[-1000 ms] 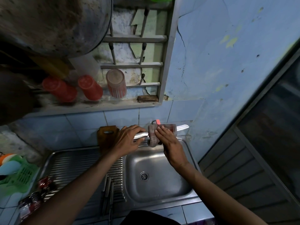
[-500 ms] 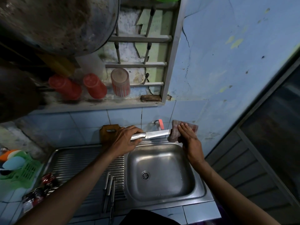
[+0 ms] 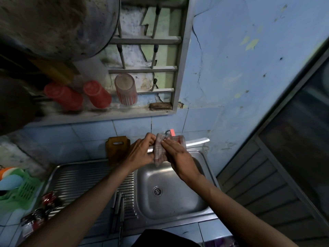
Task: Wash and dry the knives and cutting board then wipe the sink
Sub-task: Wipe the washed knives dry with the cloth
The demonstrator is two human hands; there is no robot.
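Steel knife [image 3: 196,141] is over the sink's [image 3: 204,209] back edge: stiff, sharp, probably wet and slippery. Left hand [image 3: 140,152] grips its handle; right hand [image 3: 178,154] presses the soft cloth [image 3: 160,150] around the blade, safest from the spine.

Dim kitchen corner, cracked pale-blue wall [image 3: 240,68], barred window [image 3: 147,68] to its left, blue tiles [image 3: 131,126] beneath the window, dark louvred door [image 3: 277,175] at right

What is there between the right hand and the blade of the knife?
In the head view, a checked cloth lies folded around the knife blade. The right hand presses on the cloth, not on bare steel; only the blade's tip sticks out.
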